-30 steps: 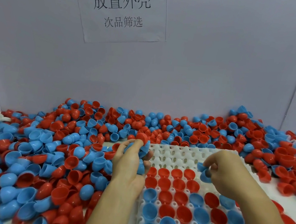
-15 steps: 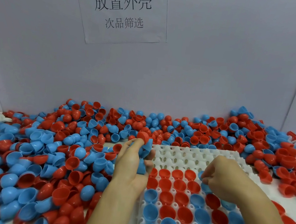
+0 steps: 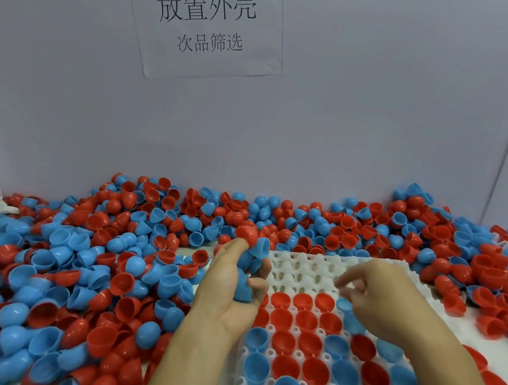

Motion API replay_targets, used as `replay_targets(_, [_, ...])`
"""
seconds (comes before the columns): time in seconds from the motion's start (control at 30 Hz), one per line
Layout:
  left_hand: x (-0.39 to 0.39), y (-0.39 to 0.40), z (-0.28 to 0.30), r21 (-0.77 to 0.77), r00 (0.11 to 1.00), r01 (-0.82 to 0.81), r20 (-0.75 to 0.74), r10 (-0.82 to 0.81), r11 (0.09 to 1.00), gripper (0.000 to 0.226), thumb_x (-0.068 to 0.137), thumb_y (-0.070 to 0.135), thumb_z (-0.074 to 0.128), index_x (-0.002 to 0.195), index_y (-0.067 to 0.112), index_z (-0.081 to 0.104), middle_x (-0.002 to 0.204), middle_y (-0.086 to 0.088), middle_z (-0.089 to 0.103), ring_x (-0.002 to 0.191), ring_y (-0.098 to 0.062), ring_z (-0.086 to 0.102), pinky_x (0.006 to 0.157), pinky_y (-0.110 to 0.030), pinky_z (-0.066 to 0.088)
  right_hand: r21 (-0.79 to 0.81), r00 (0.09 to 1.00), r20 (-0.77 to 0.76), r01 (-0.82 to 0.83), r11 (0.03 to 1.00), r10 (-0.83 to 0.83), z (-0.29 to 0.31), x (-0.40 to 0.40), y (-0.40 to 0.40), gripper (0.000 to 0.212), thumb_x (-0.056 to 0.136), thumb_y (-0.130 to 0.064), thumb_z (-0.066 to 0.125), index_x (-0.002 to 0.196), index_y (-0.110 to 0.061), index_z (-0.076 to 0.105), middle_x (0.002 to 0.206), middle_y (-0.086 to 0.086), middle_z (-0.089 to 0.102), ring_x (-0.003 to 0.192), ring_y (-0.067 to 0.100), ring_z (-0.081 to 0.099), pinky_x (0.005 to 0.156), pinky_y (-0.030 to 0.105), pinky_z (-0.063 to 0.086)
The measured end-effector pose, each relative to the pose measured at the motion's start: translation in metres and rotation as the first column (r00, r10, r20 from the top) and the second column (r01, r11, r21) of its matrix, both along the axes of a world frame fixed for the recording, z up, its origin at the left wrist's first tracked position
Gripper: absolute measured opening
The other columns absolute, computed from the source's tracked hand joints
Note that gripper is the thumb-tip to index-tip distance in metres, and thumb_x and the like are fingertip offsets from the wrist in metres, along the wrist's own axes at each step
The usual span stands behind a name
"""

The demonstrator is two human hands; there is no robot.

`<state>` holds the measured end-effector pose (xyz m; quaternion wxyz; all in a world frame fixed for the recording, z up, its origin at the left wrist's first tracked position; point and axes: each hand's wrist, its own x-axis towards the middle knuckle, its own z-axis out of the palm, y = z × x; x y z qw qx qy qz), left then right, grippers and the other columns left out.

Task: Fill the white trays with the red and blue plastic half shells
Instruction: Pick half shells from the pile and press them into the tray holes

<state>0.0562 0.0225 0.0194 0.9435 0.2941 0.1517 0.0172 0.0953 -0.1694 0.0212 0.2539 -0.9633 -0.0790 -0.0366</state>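
a: shells are sitting in the white tray [image 3: 307, 265], red and blue, filling its near rows.

b: right hand [image 3: 383, 301] is hovering above them, fingers loosely curled, holding nothing i can see.

a: left hand [image 3: 230, 289] is clutching a bunch of blue shells [image 3: 245, 288], a red shell [image 3: 246, 234] on top.

b: loose pile [image 3: 75, 265] is spreading behind, up to the wall sign [image 3: 204, 21].

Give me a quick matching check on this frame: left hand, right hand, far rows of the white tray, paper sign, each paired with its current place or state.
Things:
1. left hand
2. right hand
3. far rows of the white tray
4. paper sign

Places or states:
A. taped to the wall
B. sockets unfilled
C. holding a bunch of half shells
D. over the tray's filled rows, fingers curled

Pairs: 1-C, 2-D, 3-B, 4-A
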Motion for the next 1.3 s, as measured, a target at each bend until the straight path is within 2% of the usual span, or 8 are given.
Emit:
replay_targets(0.07, [0.0, -0.001, 0.0, 0.023, 0.999, 0.033, 0.012, -0.033, 0.999, 0.042, 0.066, 0.023, 0.077, 0.104, 0.009, 0.066, 0.095, -0.012, 0.062, 0.052, -0.011, 0.061, 0.032, -0.014, 0.036, 0.208, 0.988, 0.132, -0.113, 0.972, 0.086, 0.005, -0.004, 0.012, 0.018, 0.094, -0.023, 0.065, 0.108, -0.034, 0.07, 0.096, -0.013, 0.068, 0.074, 0.0, 0.061, 0.059, 0.01, 0.047])
replay_targets(0.17, [-0.001, -0.004, 0.0, 0.154, 0.993, 0.103, 0.042, -0.111, 0.983, 0.042, 0.068, 0.027, 0.075, 0.105, 0.01, 0.067, 0.089, -0.009, 0.065, 0.053, -0.01, 0.058, 0.033, -0.014, 0.036, 0.471, 0.947, 0.222, -0.312, 0.825, 0.232, 0.009, -0.015, 0.039, 0.027, 0.089, -0.026, 0.072, 0.106, -0.047, 0.066, 0.093, -0.014, 0.067, 0.086, -0.005, 0.062, 0.069, 0.007, 0.049])
replay_targets(0.43, [-0.001, -0.007, 0.0, 0.345, 0.979, 0.156, 0.07, -0.191, 0.926, 0.04, 0.071, 0.03, 0.074, 0.103, 0.009, 0.063, 0.073, -0.006, 0.066, 0.049, -0.012, 0.054, 0.033, -0.016, 0.034, 0.562, 0.941, 0.302, -0.304, 0.769, 0.152, 0.007, -0.015, 0.049, 0.017, 0.078, -0.021, 0.083, 0.084, -0.035, 0.075, 0.079, -0.022, 0.071, 0.075, 0.001, 0.066, 0.067, 0.013, 0.051])
replay_targets(0.57, [0.0, -0.007, -0.001, 0.374, 0.993, 0.09, 0.041, -0.114, 0.923, 0.011, 0.083, 0.022, 0.072, 0.086, 0.014, 0.066, 0.066, -0.005, 0.068, 0.048, -0.013, 0.056, 0.033, -0.017, 0.034, 0.65, 0.958, 0.26, -0.269, 0.711, 0.125, 0.004, -0.012, 0.048, 0.013, 0.077, -0.015, 0.083, 0.082, -0.025, 0.077, 0.076, -0.012, 0.074, 0.068, 0.006, 0.069, 0.062, 0.018, 0.055])
replay_targets(0.83, [0.001, -0.007, -0.001, 0.426, 0.999, 0.045, 0.008, -0.054, 0.904, 0.007, 0.094, 0.019, 0.067, 0.088, 0.016, 0.065, 0.071, -0.005, 0.07, 0.047, -0.014, 0.058, 0.032, -0.017, 0.034, 0.624, 0.967, 0.25, -0.196, 0.757, 0.045, -0.005, -0.009, 0.051, 0.025, 0.084, -0.007, 0.076, 0.081, -0.032, 0.073, 0.073, -0.008, 0.07, 0.068, 0.006, 0.069, 0.059, 0.022, 0.058])
replay_targets(1.0, [0.001, -0.007, -0.004, 0.501, 0.998, 0.067, -0.043, -0.053, 0.863, 0.008, 0.091, 0.024, 0.071, 0.087, 0.017, 0.069, 0.09, -0.009, 0.065, 0.047, -0.016, 0.061, 0.034, -0.017, 0.033, 0.624, 0.944, 0.328, -0.188, 0.759, -0.036, -0.005, -0.009, 0.052, 0.021, 0.084, -0.01, 0.074, 0.082, -0.031, 0.071, 0.073, -0.008, 0.067, 0.073, 0.003, 0.065, 0.064, 0.015, 0.054])
replay_targets(1.1, [0.0, -0.008, -0.004, 0.539, 0.993, 0.114, -0.042, -0.108, 0.834, 0.009, 0.091, 0.025, 0.072, 0.088, 0.018, 0.068, 0.085, -0.007, 0.069, 0.05, -0.016, 0.063, 0.035, -0.017, 0.034, 0.628, 0.941, 0.334, -0.175, 0.758, -0.06, -0.005, -0.007, 0.051, 0.021, 0.083, -0.01, 0.072, 0.079, -0.03, 0.069, 0.069, -0.004, 0.067, 0.064, 0.012, 0.066, 0.06, 0.023, 0.057])
replay_targets(1.3, [0.002, -0.008, -0.002, 0.464, 0.997, 0.072, -0.031, -0.065, 0.883, 0.01, 0.093, 0.021, 0.069, 0.087, 0.014, 0.065, 0.072, -0.005, 0.066, 0.045, -0.013, 0.057, 0.034, -0.017, 0.034, 0.471, 0.931, 0.361, -0.13, 0.872, -0.056, -0.008, -0.006, 0.048, 0.023, 0.085, -0.02, 0.071, 0.062, -0.022, 0.067, 0.056, -0.006, 0.062, 0.063, 0.007, 0.061, 0.057, 0.014, 0.049])
